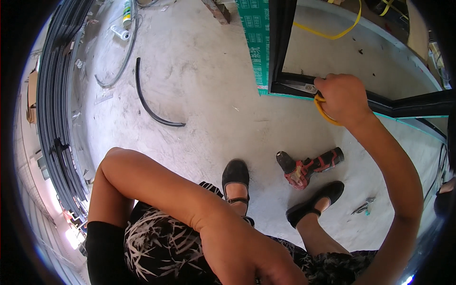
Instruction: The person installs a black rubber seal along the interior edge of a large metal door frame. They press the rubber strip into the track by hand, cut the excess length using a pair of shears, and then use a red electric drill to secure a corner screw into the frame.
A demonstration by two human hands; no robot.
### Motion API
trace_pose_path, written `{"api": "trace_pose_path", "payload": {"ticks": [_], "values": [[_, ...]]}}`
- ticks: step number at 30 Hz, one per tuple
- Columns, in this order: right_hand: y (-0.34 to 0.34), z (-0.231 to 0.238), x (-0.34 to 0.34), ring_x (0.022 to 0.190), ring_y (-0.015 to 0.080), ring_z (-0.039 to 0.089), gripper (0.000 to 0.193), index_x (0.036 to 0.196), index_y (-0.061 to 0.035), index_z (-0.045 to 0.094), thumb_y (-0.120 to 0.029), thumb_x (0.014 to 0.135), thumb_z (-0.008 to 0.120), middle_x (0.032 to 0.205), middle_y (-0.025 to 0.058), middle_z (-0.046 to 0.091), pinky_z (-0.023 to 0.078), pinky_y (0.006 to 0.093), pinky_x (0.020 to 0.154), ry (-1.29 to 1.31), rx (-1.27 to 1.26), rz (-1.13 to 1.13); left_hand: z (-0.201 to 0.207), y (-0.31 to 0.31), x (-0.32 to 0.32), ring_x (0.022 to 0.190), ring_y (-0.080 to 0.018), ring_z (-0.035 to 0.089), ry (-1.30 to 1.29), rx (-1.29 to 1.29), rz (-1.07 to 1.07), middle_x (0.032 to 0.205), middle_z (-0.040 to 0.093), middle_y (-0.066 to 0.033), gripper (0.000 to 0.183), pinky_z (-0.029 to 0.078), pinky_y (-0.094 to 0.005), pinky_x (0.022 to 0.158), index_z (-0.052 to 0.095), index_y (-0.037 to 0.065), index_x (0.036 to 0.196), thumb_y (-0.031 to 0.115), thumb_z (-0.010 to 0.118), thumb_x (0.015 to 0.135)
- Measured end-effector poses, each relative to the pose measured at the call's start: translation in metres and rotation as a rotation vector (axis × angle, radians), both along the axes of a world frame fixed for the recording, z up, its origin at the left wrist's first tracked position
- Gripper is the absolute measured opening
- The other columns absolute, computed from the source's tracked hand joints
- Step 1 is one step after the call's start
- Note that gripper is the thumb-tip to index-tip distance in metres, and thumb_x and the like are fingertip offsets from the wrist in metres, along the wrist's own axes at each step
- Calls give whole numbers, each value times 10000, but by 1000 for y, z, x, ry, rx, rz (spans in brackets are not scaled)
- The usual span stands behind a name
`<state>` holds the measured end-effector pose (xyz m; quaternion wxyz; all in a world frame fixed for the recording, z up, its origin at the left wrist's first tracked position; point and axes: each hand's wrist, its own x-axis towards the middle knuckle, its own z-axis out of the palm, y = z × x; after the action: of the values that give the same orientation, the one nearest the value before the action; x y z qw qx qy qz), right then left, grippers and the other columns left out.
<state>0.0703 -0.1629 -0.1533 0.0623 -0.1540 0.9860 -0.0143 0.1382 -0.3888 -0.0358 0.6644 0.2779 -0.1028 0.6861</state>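
My right hand [343, 97] grips a pair of scissors [326, 114] by the yellow-orange handles. The metal blades lie along the lower bar of a black frame [389, 105], close to its left corner. Whether they are cutting anything there I cannot make out. My left hand [251, 259] is low in front of my body, back upward, at the lower edge of the view. Its fingers look curled, and their tips and whatever they hold are hidden.
A red and black cordless drill [308, 166] lies on the floor between my feet and the frame. Further left are a curved black strip [148, 107], a grey hose [124, 66] and a stack of long dark profiles [56, 104]. Small metal pieces [364, 206] rest beside my right shoe.
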Motion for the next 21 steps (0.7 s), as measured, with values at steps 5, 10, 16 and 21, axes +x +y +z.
{"api": "trace_pose_path", "payload": {"ticks": [5, 10, 16, 21], "values": [[-2, -1, -13, 751, 291, 641, 74, 759, -81, 663, -112, 702, 627, 753, 110, 638, 513, 406, 666, -13, 96, 73, 10, -3, -20, 954, -227, 551, 81, -140, -108, 1051, 597, -106, 182, 440, -346, 851, 610, -2, 1045, 46, 522, 893], [5, -1, -16, 750, 289, 643, 75, 758, -79, 665, -121, 705, 631, 746, 116, 635, 514, 402, 660, -34, 160, 72, -1, -2, -4, 925, -237, 544, -6, 76, 102, 1034, 586, -103, 130, 447, -350, 827, 623, -5, 930, 80, 527, 908], [1, -13, -26, 754, 294, 645, 81, 761, -69, 667, -120, 706, 637, 757, 123, 644, 515, 406, 665, 20, 76, 141, 6, -12, -10, 879, -245, 551, 32, -9, -28, 933, 589, -103, 119, 453, -359, 802, 613, 3, 938, 89, 535, 912], [0, -17, -33, 754, 308, 645, 88, 756, -71, 678, -128, 696, 648, 775, 126, 656, 516, 413, 669, -3, 98, 167, -10, -17, -28, 891, -260, 572, 319, 113, 121, 957, 581, -166, 231, 453, -337, 764, 556, -32, 996, 159, 621, 883]]}}
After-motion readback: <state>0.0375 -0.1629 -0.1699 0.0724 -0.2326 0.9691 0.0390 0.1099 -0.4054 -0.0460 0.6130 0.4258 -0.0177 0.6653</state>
